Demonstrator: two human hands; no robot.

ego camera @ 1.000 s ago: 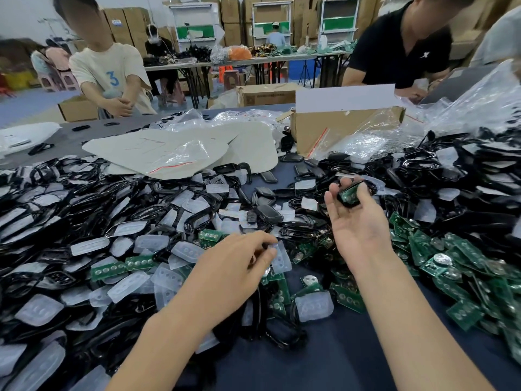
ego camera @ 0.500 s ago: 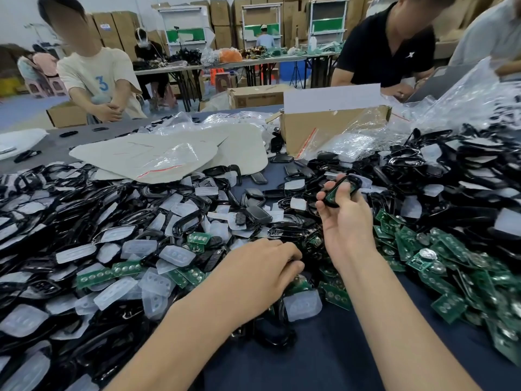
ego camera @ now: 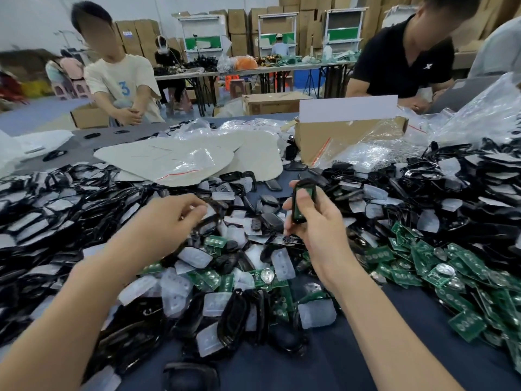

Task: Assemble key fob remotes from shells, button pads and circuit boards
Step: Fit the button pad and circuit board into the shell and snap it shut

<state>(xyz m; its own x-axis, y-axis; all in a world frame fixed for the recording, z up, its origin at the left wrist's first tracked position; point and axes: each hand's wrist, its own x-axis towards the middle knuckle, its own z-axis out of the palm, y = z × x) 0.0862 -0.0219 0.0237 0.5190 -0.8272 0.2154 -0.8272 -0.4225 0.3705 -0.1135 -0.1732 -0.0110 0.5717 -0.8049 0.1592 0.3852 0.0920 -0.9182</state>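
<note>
Black plastic with a green board seated in it, that's the half-built fob (ego camera: pixel 302 206). It's gripped upright in the right hand (ego camera: pixel 318 238), thumb laid across its face, and held just above the middle of the heap. A moment ago it was held further out and tilted, so it's been drawn in nearer and stood up.

Bigger change is on the other side. The left hand (ego camera: pixel 166 221) was buried low in the near pile before, and now it's been lifted and shifted left. A thin black shell frame (ego camera: pixel 211 221) looks to be pinched at its fingertips, though the pinch itself is a bit blurred. Probably the closing half has been fished out, so the snap-together step seems close.

Whether a button pad is already under the board can't be told. The fob looks glossy, with the board filling most of the opening.

Loose circuit boards (ego camera: pixel 451 266) are heaped to the right, and clear button pads (ego camera: pixel 194 256) are scattered near centre on the table (ego camera: pixel 338 362).
</note>
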